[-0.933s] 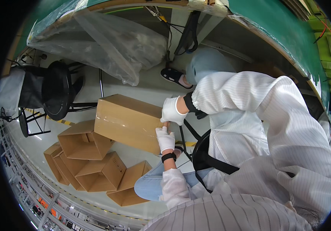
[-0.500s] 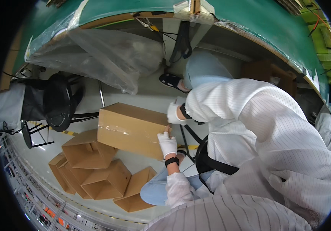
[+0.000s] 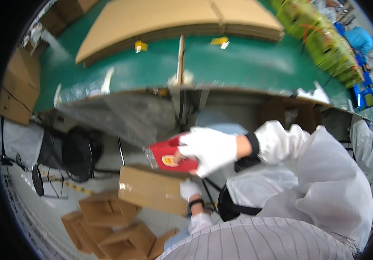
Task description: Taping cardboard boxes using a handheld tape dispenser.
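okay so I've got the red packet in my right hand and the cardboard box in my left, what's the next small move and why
Probably lower the red packet toward the top of the cardboard box. The right hand holds the packet just above the box, while the left hand steadies the box at its right end. The box top looks shut from here, so it may need opening first; I cannot tell for sure.

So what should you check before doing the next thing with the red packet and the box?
1. Right hand has a grip on the red packet: ok.
2. Left hand steadies the closed cardboard box: ok, though only at one end.
3. Box level: not ok, it tilts.
4. Box top open for the packet: not ok, flaps look shut.
5. Floor below free: not ok, folded cartons lie there.
6. Packet undamaged: cannot tell, blurred.
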{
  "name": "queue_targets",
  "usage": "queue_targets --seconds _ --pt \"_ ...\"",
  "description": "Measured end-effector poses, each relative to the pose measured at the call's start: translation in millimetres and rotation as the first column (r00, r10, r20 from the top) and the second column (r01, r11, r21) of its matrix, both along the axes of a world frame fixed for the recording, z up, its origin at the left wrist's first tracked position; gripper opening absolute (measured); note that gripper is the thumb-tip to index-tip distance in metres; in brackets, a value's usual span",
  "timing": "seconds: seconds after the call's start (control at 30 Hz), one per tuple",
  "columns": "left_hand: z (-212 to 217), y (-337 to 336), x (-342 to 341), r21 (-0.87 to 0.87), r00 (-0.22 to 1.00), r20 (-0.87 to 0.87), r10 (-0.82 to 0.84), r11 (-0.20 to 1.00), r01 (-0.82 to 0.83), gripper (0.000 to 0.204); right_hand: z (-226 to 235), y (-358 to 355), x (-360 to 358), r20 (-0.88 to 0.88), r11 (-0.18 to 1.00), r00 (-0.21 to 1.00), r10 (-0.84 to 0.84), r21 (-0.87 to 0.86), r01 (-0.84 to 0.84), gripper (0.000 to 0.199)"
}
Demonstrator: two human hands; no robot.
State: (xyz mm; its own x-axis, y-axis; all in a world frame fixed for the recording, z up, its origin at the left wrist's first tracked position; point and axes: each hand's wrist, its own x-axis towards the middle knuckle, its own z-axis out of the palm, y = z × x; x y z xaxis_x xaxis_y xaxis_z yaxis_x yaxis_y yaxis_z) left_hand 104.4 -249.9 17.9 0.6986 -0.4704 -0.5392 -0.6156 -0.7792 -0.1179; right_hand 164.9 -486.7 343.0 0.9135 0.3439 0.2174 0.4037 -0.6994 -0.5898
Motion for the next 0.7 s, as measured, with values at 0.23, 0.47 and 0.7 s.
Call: queue_targets --seconds 0.23,0.47,0.7 --pt "9.9 -9.1 5.4 -0.078 0.669 -0.215 0.711 0.67 -0.738 0.032 113.1 -82.7 -100.7 0.492 0.89 0.834 -0.25 -0.223 0.399 0.05" --pt "-3.9 37.9 16.8 -0.655 0.672 -0.014 0.74 0.502 -0.565 0.04 98.5 -167.9 -120.5 0.581 0.694 0.735 -0.35 -0.366 0.62 0.046" --pt "-7.2 122.8 2.2 -0.718 0.3 -0.696 0.653 -0.633 -0.288 0.038 85.4 -102.7 -112.2 0.644 0.835 0.689 -0.332 -0.14 0.533 0.048"
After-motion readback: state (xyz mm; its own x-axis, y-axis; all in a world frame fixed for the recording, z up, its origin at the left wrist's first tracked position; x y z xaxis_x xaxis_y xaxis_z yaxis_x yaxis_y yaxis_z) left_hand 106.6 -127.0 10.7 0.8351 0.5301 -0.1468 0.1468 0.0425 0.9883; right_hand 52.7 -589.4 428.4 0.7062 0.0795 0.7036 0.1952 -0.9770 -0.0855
